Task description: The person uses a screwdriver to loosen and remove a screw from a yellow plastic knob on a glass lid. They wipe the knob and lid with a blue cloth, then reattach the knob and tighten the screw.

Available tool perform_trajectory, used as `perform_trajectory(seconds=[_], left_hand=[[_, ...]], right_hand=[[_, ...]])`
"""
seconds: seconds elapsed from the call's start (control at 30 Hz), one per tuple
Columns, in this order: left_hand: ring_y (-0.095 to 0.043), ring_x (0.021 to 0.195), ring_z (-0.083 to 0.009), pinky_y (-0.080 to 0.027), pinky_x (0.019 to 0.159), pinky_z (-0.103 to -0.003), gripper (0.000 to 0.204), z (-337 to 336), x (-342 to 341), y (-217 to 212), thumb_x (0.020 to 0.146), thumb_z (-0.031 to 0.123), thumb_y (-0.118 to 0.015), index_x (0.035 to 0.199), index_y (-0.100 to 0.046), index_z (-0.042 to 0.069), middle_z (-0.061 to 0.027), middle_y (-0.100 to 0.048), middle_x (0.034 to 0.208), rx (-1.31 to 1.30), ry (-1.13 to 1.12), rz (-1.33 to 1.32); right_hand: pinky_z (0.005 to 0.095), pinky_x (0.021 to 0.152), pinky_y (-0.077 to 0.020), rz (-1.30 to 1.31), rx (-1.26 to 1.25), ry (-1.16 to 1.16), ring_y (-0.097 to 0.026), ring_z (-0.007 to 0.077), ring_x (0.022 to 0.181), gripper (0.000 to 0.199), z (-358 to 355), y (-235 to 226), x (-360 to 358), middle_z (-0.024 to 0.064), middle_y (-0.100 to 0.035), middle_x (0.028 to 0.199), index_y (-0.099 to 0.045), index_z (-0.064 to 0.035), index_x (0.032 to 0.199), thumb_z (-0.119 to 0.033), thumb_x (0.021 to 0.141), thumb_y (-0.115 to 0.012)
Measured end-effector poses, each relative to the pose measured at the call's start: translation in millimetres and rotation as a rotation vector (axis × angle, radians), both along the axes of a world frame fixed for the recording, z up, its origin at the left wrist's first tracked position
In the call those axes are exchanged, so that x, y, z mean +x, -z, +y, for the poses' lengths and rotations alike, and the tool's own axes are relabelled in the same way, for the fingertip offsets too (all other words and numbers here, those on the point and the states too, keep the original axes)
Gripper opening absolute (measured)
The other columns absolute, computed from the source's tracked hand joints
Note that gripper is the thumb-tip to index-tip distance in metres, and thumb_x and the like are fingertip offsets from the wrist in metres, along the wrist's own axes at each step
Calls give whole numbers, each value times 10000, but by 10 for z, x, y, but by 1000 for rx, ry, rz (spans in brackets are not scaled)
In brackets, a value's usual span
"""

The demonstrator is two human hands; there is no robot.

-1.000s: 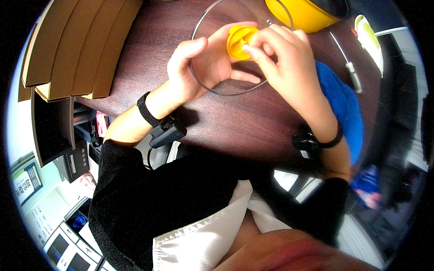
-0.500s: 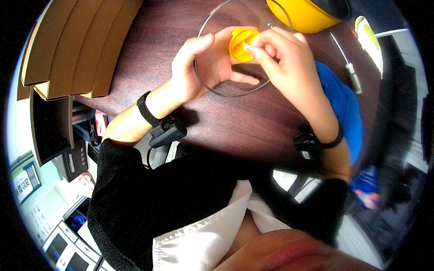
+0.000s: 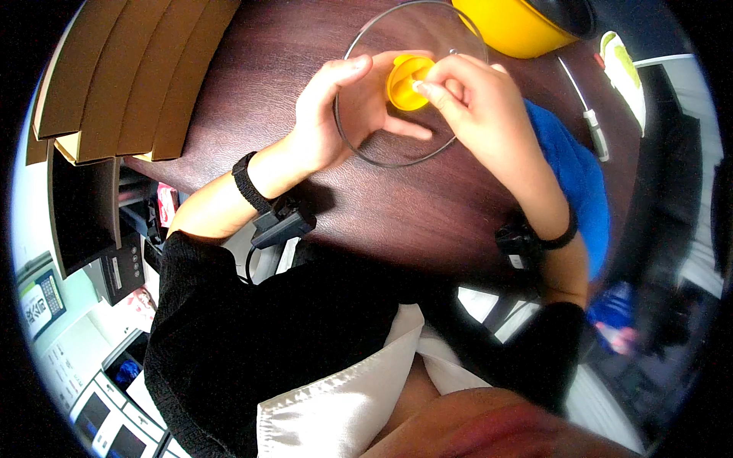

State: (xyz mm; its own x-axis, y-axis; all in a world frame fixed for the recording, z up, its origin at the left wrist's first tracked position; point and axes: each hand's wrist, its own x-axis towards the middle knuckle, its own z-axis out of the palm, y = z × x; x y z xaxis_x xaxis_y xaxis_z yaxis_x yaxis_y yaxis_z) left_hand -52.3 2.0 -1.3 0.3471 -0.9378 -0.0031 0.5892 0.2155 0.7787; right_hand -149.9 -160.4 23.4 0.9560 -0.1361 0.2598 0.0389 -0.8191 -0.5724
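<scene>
A round clear glass lid (image 3: 405, 156) with a thin rim is held tilted above the table. My left hand (image 3: 324, 114) supports it from the left, the palm and fingers behind the glass and the thumb up by the rim. Near the lid's middle sits a round, hollow yellow knob (image 3: 397, 82), its open side facing me. My right hand (image 3: 485, 103) reaches over from the right, thumb and index finger pinched together inside the knob's hollow. What lies between those fingertips is too small to make out.
A yellow pot (image 3: 508, 30) with a dark inside stands at the far right. Beside it lie a screwdriver (image 3: 592, 126) with a pale handle and a green-and-white packet (image 3: 622, 65). A blue cloth (image 3: 576, 168) is under my right forearm. Cardboard boxes (image 3: 134, 76) stand at the left.
The lid has tilted and shifted slightly, and the yellow knob has moved a little down with it. My right fingers have turned a little at the knob's middle.
</scene>
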Motion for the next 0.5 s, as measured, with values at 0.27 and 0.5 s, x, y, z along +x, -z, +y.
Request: perform_trajectory(seconds=[0.27,0.5], left_hand=[[-438,1259,-266,-246,1098,-381,841,-28,12,43,820,589,-348,1353,-395,-59,-184,-476,1350,99,-94,-245],[-439,1257,-257,-235,1100,-366,772,-19,86,95,862,539,-346,1336,-411,-67,-183,-498,1329,105,-32,-262]], right_hand=[[383,615,-395,37,24,-4,-578,235,601,173,-3,64,3,45,-592,684,-598,-89,780,-241,819,-672],[364,548,-403,16,75,-32,-546,229,537,167,-39,104,25,66,-566,642,-591,-64,772,-197,807,-686]])
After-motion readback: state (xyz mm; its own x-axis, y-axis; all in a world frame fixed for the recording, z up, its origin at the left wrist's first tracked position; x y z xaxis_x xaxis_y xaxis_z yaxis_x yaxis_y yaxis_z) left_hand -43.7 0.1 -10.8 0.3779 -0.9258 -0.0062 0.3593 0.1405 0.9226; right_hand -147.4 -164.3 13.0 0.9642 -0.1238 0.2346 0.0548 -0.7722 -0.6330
